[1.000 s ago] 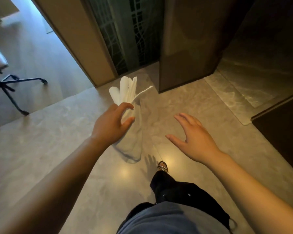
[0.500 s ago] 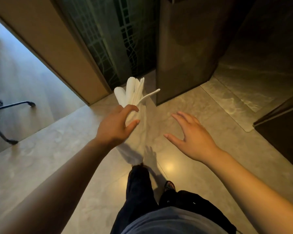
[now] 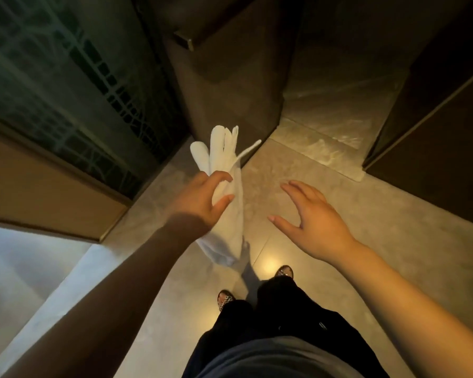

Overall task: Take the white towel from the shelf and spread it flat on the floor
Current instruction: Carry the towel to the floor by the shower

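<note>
My left hand [image 3: 200,200] grips the white towel [image 3: 224,148] around its middle. The towel is bunched in folds; its upper folds fan out above my fingers and its lower part [image 3: 224,241] hangs down above the grey stone floor [image 3: 366,219]. My right hand [image 3: 314,222] hovers to the right of the towel, palm down, fingers spread, holding nothing and not touching the cloth. My legs in dark trousers [image 3: 271,317] and patterned shoes stand just below the towel.
A dark cabinet corner [image 3: 230,85] stands straight ahead. A patterned glass panel [image 3: 74,85] and a tan wall [image 3: 47,192] lie to the left, dark panels [image 3: 434,126] to the right. A raised stone sill [image 3: 320,148] crosses the passage ahead.
I have walked forward toward the dark cabinet; the chair at the left has left the view. My left hand keeps its hold on the towel, and my right hand stays open beside it.
</note>
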### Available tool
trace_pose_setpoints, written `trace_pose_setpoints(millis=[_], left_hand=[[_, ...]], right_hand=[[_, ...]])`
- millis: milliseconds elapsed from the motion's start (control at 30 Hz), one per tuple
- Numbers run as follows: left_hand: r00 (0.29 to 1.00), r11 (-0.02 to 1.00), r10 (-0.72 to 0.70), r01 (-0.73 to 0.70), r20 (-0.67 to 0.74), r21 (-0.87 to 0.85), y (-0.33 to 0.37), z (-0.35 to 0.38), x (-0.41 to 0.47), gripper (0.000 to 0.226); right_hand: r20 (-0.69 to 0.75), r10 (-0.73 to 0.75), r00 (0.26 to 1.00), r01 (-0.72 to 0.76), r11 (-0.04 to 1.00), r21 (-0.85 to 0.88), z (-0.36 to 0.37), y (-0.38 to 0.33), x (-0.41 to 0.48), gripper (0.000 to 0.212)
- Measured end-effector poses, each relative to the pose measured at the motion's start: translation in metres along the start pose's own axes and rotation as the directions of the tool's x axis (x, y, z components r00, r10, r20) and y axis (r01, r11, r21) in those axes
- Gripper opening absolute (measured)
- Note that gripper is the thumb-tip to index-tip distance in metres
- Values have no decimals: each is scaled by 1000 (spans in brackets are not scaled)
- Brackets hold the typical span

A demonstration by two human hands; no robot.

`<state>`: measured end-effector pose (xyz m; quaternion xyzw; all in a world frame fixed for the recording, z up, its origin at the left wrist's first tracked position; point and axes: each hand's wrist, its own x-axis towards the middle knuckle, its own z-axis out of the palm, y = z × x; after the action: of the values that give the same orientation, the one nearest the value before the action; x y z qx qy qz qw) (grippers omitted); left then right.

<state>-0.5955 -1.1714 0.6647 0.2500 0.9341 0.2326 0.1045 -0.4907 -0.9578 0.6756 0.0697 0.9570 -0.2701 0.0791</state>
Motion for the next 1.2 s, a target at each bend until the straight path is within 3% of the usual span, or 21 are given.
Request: trace_pose_setpoints(millis=[233,500,733,867,1033,1200], left_hand=[[997,997,66,-68,47,47,20,12,105,34],[961,953,271,-277,62,120,50,17,222,37],[885,879,450,-463,125,117,70,33,329,42],[835,837,526,-542,160,78,87,56,376,34],[801,802,571,-591,180,85,109,120,420,40],[787,788,601,-613,139,58,109,253,455,31]], right_hand=[[-52,71,996,-72,997,-9,-39,42,61,70],[-62,166,984,-166,986,8,-76,97,128,70],[-113,350,930,-348,937,42,-88,140,180,70],[-146,424,894,-422,905,45,-87,174,203,70],[-181,472,863,-474,880,37,-69,250,217,68],[-210,467,859,-469,882,42,-6,368,236,69]])
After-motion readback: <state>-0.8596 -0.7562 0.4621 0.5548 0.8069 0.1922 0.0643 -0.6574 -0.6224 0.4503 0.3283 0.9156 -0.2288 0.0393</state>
